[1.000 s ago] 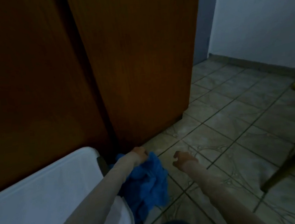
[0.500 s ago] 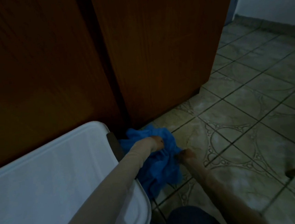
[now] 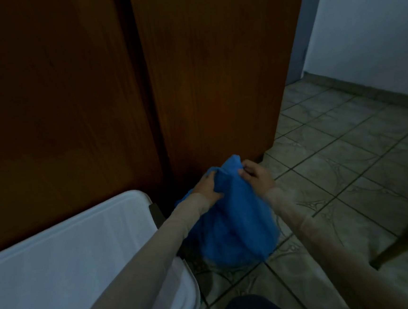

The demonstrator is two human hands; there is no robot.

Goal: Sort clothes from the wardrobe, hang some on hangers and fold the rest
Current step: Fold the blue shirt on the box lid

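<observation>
The blue garment [image 3: 233,216] is held above the tiled floor [image 3: 348,178], in front of the closed wardrobe doors [image 3: 204,80] and just beside the white table [image 3: 71,252]. Its top edge is gripped by the left hand [image 3: 207,187] and pinched by the right hand [image 3: 255,174], both with curled fingers. For this step, the edge is best drawn apart so that the bunched fabric hangs flat and its type can be judged. No container is seen; the wardrobe's contents are hidden by the doors.
</observation>
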